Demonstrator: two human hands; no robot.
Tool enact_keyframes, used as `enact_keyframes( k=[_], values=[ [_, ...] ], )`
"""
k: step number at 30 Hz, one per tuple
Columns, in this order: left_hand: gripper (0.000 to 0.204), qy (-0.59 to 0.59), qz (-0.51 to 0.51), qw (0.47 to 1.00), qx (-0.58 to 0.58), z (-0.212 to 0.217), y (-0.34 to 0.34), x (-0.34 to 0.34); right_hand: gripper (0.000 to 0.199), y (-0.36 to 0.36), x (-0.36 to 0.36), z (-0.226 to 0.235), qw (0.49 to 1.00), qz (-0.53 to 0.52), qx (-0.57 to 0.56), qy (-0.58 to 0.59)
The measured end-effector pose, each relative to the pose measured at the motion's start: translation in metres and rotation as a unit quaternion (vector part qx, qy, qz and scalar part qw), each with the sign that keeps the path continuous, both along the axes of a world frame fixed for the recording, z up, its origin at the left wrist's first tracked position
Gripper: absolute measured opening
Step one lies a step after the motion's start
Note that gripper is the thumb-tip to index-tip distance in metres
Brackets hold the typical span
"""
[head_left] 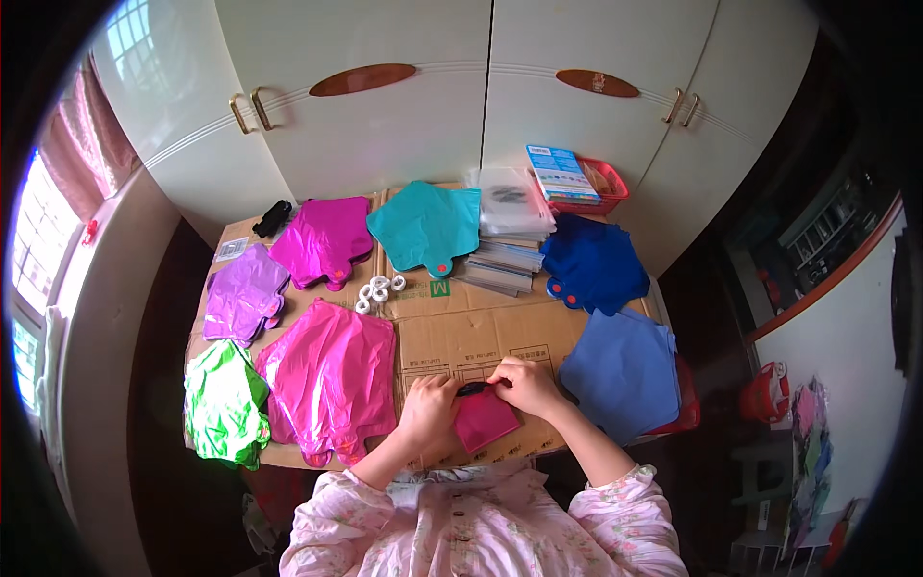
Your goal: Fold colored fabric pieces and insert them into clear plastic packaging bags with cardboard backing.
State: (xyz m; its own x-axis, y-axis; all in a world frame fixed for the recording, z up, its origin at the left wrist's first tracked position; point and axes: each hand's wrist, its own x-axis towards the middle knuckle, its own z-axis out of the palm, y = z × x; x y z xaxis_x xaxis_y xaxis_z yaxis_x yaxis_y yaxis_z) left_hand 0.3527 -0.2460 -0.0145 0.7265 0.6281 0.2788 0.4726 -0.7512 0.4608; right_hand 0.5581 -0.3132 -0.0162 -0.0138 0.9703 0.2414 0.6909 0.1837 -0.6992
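A small folded magenta piece [487,421], flat and squarish, lies in front of me near the table's front edge. A short black strip [471,389] runs along its far edge. My left hand [430,407] is closed at that edge's left end, fingers bent over the strip. My right hand [524,385] pinches the right end of the same edge. The fingertips partly hide what they grip. Close on the left is a stack of shiny pink foil pieces [332,380], flat and lobed like uninflated balloons. A periwinkle-blue stack [620,375] lies right of my right hand.
Around the cardboard-covered table [423,332] lie green [223,399], lilac [242,293], purple [322,238], teal [425,226] and dark blue [594,262] stacks. White rings [380,288], a black bundle [273,218], clear bags [514,207] and a red basket [608,188] sit farther back.
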Motion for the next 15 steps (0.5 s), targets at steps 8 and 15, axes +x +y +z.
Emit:
enact_keyframes(
  k=[8,15],
  values=[
    [0.017,-0.01,0.004,0.999,-0.053,0.005,-0.001,-0.021,0.007,0.0,-0.001,0.003,1.0,0.005,0.004,0.001],
    [0.022,-0.027,0.028,0.999,-0.032,0.002,0.002,-0.015,0.007,-0.003,0.004,-0.006,1.0,-0.008,0.018,0.008]
  ],
)
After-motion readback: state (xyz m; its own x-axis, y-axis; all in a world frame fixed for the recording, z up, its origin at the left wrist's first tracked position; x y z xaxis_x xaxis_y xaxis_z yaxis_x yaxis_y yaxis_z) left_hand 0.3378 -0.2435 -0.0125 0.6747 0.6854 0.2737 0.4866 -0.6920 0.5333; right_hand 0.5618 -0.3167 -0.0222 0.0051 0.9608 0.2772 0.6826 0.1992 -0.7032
